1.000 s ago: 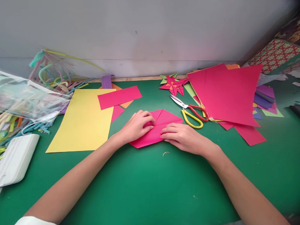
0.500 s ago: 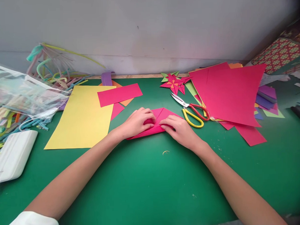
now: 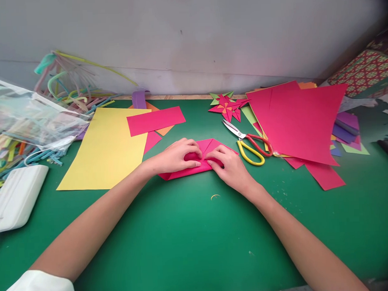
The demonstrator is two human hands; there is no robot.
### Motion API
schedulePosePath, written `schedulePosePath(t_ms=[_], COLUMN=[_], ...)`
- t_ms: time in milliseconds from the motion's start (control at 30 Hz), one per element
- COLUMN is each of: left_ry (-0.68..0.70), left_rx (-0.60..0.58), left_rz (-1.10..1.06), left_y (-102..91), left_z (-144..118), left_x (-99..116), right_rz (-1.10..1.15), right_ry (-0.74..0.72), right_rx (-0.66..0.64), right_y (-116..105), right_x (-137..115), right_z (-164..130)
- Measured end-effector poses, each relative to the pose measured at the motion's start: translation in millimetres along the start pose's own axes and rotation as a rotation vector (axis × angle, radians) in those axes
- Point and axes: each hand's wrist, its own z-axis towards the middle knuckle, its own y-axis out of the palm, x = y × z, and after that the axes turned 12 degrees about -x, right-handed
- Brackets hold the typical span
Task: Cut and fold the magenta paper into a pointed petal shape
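Observation:
A folded red-pink sheet of paper (image 3: 188, 172) lies on the green table between my hands, with creases and a pointed far edge showing. My left hand (image 3: 181, 155) grips it from the left, fingers curled and thumb along the near fold. From the right, my right hand (image 3: 228, 163) pinches the same fold, its fingertips close to the left thumb. Part of the paper is hidden beneath both hands. Just beyond my right hand lie scissors (image 3: 240, 135) with one red and one yellow handle, blades slightly apart.
Yellow paper (image 3: 101, 153) lies left, with a red strip (image 3: 156, 120) overlapping it. Folded paper stars (image 3: 226, 107) sit near the wall. Large red sheets (image 3: 298, 120) are stacked right. At far left are a white case (image 3: 20, 196), a clear plastic bag (image 3: 30, 113) and many colourful strips.
My right hand has shifted slightly left, nearer the left thumb. The near fold of the paper looks rolled further over, and more of its left corner shows.

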Motion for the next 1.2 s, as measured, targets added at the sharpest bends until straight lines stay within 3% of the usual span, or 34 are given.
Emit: schedulePosePath(t_ms=[233,433,1200], left_ry=[0.039,0.053,0.026], left_rx=[0.078,0.104,0.187], left_rz=[0.086,0.100,0.066], left_y=[10.9,15.9,19.8], left_z=[1,1,7], left_x=[-6,-9,-5], right_rz=[-0.199,-0.436,-0.534], right_ry=[-0.056,-0.275,-0.206], right_rx=[0.096,-0.098,-0.187], right_y=[2,-2,5], right_x=[-7,-16,-27], right_z=[-7,-21,-25])
